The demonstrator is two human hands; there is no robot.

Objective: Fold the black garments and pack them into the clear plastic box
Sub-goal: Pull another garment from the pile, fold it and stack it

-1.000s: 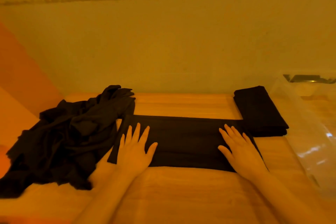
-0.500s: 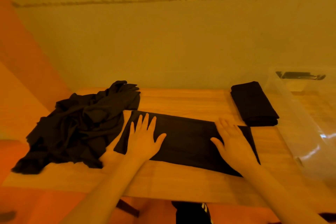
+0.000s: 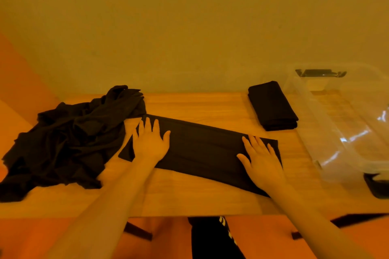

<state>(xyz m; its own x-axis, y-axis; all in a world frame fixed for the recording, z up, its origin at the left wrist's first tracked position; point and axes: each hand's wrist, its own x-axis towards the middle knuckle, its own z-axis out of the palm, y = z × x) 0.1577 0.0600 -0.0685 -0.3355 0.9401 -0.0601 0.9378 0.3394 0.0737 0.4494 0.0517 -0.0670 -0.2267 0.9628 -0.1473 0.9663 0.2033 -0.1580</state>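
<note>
A black garment folded into a long flat strip (image 3: 202,149) lies across the middle of the wooden table (image 3: 200,105). My left hand (image 3: 150,143) presses flat on its left end, fingers straight and spread. My right hand (image 3: 260,156) lies flat on its right end. A heap of crumpled black garments (image 3: 69,139) sits at the table's left. One neatly folded black garment (image 3: 272,105) lies at the back right, beside the clear plastic box (image 3: 345,124), which stands open on the right.
A wall rises right behind the table. The box has black latches at its far end (image 3: 321,72) and near end (image 3: 376,184). The table's front edge runs just under my forearms; table legs and a dark trouser leg (image 3: 210,237) show below it.
My view has pulled back and tilted, so the table's front edge and the floor show. Both hands stay flat on the strip's ends; the right hand has slid slightly toward the right end.
</note>
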